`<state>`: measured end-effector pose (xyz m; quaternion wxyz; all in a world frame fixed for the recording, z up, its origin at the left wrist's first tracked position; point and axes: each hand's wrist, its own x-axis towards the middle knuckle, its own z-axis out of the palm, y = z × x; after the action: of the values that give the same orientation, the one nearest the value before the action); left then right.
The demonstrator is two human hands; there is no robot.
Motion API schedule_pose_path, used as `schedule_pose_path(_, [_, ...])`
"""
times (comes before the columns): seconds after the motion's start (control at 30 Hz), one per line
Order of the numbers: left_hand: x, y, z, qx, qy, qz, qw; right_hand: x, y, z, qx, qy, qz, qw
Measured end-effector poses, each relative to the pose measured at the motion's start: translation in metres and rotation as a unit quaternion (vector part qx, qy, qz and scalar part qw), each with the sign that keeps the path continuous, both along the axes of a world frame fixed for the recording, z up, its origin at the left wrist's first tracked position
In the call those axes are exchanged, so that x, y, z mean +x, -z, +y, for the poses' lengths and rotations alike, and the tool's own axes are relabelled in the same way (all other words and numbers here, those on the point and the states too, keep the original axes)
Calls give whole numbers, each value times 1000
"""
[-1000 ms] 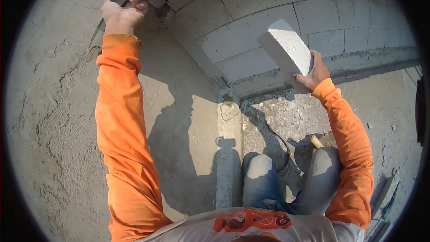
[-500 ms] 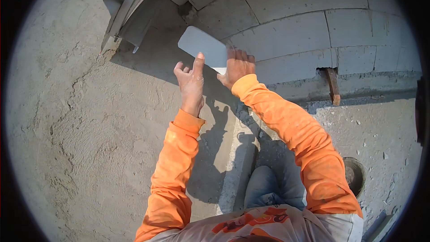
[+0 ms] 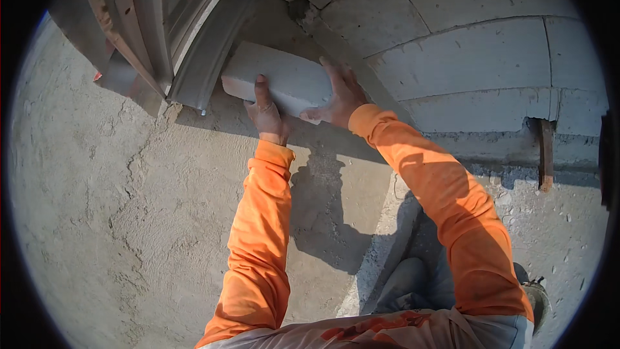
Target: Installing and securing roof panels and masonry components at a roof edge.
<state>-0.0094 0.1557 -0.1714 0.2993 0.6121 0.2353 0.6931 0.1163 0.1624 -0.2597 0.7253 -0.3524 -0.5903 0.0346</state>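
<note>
Aerated-concrete block [image 3: 278, 72] grasped in both hands over the floor [image 3: 181, 220], between the metal channels [image 3: 210, 52] and the block wall [image 3: 465, 58]; floor contact cannot be told. The left hand [image 3: 266, 113] grips near mid-length, thumb on the near face; the right hand [image 3: 339, 95] clasps the right end. Likely faults: a swing leftward could knock the free end against the adjacent channels, chipping it; uneven grip could tip the block; hidden fingers, if beneath, could be pinched.
</note>
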Motion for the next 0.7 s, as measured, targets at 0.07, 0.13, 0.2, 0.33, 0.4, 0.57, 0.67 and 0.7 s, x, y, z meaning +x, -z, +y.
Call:
schedule_pose_path(0.07, [-13, -9, 16, 13, -18, 32, 999, -6, -6, 16, -133, -163, 36, 977])
schedule_pose_path(0.13, [-18, -19, 15, 23, -34, 61, 997, -15, -10, 27, -115, -178, 51, 976])
schedule_pose_path(0.2, [-24, -28, -5, -73, -144, 154, 975, -23, -14, 38, -93, -189, 61, 976])
schedule_pose_path(0.33, [-21, 1, -73, 41, -298, 184, 936, -34, -1, 81, -119, -182, 119, 969])
schedule_pose_path(0.4, [-51, -16, -96, 237, -384, 186, 873, -38, -8, 92, -126, -182, 138, 965])
schedule_pose_path(0.57, [-85, -85, -116, 363, -493, 185, 769, -30, -31, 122, -83, -221, 108, 966])
schedule_pose_path(0.67, [-96, -93, -87, 363, -450, 161, 800, -25, -31, 140, -72, -201, 91, 973])
schedule_pose_path(0.7, [-93, -91, -78, 361, -449, 185, 797, -26, -35, 140, -72, -202, 92, 972])
